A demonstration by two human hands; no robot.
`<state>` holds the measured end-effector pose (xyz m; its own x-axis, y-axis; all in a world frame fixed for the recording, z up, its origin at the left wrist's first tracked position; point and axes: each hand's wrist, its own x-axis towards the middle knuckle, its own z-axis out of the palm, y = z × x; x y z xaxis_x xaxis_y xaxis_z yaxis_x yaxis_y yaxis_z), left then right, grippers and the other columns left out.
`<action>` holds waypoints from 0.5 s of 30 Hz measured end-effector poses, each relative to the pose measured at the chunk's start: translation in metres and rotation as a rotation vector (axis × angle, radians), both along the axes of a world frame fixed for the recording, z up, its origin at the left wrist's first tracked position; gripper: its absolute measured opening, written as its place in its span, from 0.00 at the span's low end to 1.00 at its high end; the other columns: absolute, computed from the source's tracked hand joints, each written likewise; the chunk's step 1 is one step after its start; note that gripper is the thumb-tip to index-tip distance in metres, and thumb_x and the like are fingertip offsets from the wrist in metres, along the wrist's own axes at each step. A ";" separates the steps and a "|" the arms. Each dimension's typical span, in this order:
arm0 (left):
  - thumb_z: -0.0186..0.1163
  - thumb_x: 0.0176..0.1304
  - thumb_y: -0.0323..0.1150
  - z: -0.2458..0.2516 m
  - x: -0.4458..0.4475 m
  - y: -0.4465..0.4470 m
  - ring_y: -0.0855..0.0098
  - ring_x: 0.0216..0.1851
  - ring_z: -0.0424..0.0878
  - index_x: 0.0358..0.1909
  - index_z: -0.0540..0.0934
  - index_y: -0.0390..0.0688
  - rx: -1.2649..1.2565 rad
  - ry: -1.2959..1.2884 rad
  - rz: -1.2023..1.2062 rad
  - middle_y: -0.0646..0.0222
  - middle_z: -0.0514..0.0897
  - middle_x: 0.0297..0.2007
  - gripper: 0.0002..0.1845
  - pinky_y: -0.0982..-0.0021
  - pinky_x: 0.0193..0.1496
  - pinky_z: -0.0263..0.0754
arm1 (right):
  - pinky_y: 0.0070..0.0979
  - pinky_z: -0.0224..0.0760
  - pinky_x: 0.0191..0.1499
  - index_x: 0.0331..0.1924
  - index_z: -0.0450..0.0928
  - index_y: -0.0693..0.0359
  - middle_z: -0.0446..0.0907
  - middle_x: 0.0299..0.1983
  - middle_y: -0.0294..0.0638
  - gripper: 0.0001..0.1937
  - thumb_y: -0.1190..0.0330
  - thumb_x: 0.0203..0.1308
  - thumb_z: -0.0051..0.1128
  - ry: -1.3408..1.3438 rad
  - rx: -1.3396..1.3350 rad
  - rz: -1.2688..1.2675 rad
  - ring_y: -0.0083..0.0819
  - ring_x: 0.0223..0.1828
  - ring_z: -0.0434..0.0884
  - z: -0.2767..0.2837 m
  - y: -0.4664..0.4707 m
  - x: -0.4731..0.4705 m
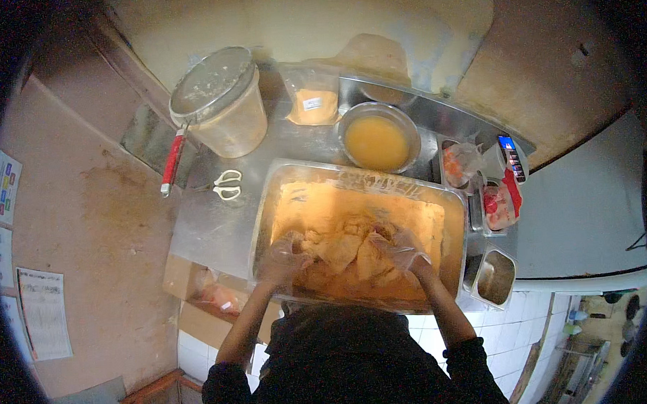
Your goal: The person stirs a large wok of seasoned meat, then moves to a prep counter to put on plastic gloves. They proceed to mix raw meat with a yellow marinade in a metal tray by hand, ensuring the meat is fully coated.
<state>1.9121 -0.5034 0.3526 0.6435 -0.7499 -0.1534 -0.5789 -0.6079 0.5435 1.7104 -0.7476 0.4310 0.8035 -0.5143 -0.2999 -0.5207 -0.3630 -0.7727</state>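
Observation:
A large rectangular metal tray lies before me, with orange-tan powder spread over its bottom. Several powder-coated pieces of food are heaped in its middle; what they are is hard to make out under the coating. My left hand, in a clear plastic glove, is at the left side of this heap. On the opposite side, my right hand, gloved the same way, reaches to the coated pieces. Blur and the loose gloves hide whether the fingers of either hand grip anything.
Behind the tray stand a metal bowl of yellowish liquid, a bag of orange powder and a bucket topped by a red-handled strainer. White-handled scissors lie left. Metal containers, bags and a phone line the right.

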 end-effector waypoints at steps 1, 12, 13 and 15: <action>0.64 0.60 0.52 -0.004 -0.001 0.000 0.61 0.44 0.85 0.50 0.81 0.42 0.052 0.053 0.097 0.56 0.87 0.40 0.26 0.61 0.47 0.80 | 0.31 0.74 0.52 0.52 0.79 0.61 0.84 0.45 0.46 0.18 0.57 0.67 0.57 -0.038 0.000 -0.018 0.35 0.48 0.82 -0.001 0.002 0.003; 0.69 0.58 0.47 -0.050 0.012 0.012 0.66 0.43 0.85 0.47 0.85 0.42 -0.175 0.624 0.075 0.63 0.86 0.45 0.21 0.66 0.44 0.80 | 0.27 0.75 0.50 0.53 0.78 0.61 0.84 0.43 0.41 0.14 0.65 0.66 0.57 -0.096 -0.009 -0.099 0.27 0.46 0.81 -0.042 0.002 -0.005; 0.69 0.58 0.46 -0.048 0.012 0.016 0.66 0.43 0.85 0.47 0.85 0.42 -0.246 0.714 0.033 0.64 0.86 0.45 0.21 0.66 0.44 0.80 | 0.26 0.75 0.49 0.53 0.79 0.61 0.84 0.43 0.40 0.14 0.66 0.66 0.57 -0.122 -0.013 -0.091 0.26 0.45 0.81 -0.043 0.002 -0.008; 0.70 0.57 0.43 -0.044 0.010 0.015 0.67 0.43 0.84 0.46 0.84 0.41 -0.277 0.916 0.138 0.65 0.86 0.44 0.20 0.67 0.44 0.80 | 0.25 0.75 0.47 0.53 0.79 0.60 0.84 0.42 0.39 0.14 0.67 0.66 0.57 -0.101 0.034 -0.080 0.26 0.44 0.80 -0.046 0.001 -0.018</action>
<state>1.9222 -0.4885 0.3086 0.4478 -0.7614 -0.4688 0.2074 -0.4215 0.8828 1.6926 -0.7466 0.3850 0.7874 -0.5689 -0.2375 -0.4657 -0.2965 -0.8338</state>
